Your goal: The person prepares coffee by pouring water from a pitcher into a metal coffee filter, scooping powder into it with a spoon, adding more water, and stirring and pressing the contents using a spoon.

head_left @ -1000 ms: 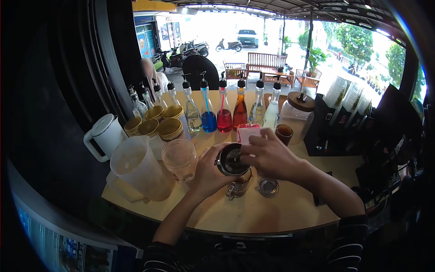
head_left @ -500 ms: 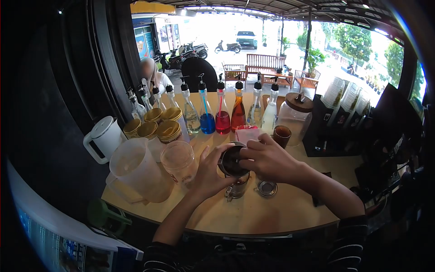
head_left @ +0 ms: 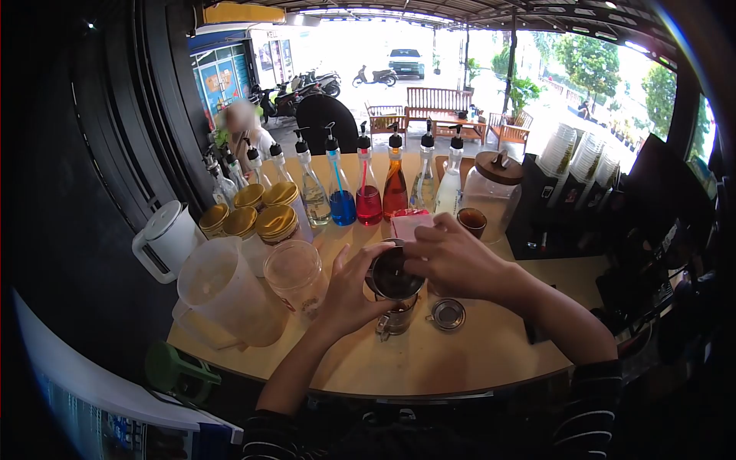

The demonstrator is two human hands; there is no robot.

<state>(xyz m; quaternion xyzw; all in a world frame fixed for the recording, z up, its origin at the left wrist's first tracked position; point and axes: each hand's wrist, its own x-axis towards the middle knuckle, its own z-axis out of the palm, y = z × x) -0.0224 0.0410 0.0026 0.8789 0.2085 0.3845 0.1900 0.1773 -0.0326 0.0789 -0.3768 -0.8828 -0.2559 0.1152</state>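
Observation:
My left hand [head_left: 351,295] is wrapped round the side of a round dark container with a metal rim [head_left: 396,274], which is tilted over a small glass cup [head_left: 395,320]. Brown contents show in the cup. At the container's mouth, the fingers of my right hand [head_left: 445,257] are pinched together; what they hold, if anything, is hidden. A small metal strainer or lid [head_left: 447,314] lies to the right of the cup. Just beyond my hands is a pink and white packet [head_left: 412,223], beside a brown glass [head_left: 471,221].
On the left stand a large plastic pitcher [head_left: 222,287], a white kettle [head_left: 170,238], a clear jar [head_left: 294,277] and several gold-lidded jars [head_left: 277,221]. Pump bottles [head_left: 369,201] line the back, with a wooden-lidded jar [head_left: 494,192]. A person [head_left: 245,130] is beyond the counter [head_left: 460,360].
The view has shifted slightly, so the bottles and jars appear further left. Both hands keep their places at the container, with small shifts of the right fingers.

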